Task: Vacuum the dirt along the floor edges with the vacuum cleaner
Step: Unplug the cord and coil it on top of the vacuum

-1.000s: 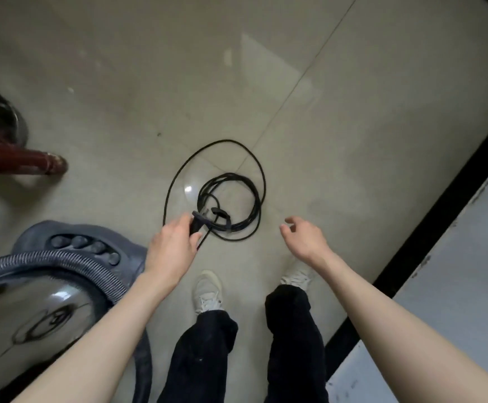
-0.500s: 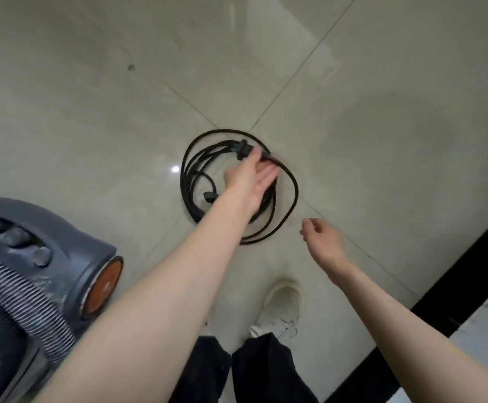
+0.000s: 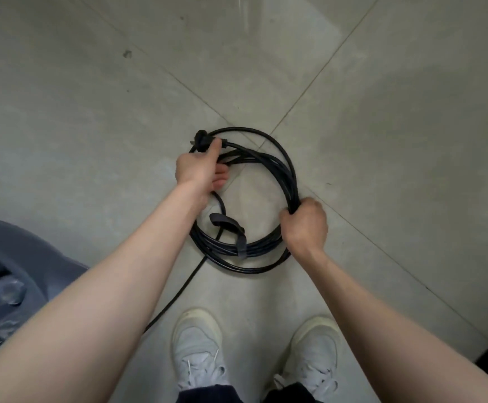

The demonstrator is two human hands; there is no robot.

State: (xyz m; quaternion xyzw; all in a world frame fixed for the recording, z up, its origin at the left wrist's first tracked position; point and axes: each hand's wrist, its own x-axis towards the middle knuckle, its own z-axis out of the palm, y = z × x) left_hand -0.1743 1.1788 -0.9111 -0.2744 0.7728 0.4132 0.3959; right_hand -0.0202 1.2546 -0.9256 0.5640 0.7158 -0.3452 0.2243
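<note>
While our left hand [image 3: 197,167] pinches the plug [image 3: 199,140] and our right hand [image 3: 304,225] grips the coiled power cord [image 3: 269,158] on the floor [image 3: 91,112], vacuum cleaner [image 3: 13,257] at left, we judge prep step; next, uncoil and plug in.

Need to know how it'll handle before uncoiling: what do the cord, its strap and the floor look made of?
Cord: black, smooth, faintly shiny, likely rubber or PVC sheathing; it bends in loose loops. Strap: dull grey flat band, probably fabric hook-and-loop, uncertain. Floor: pale, glossy tiles with thin joints, apparently glazed ceramic or stone.
</note>
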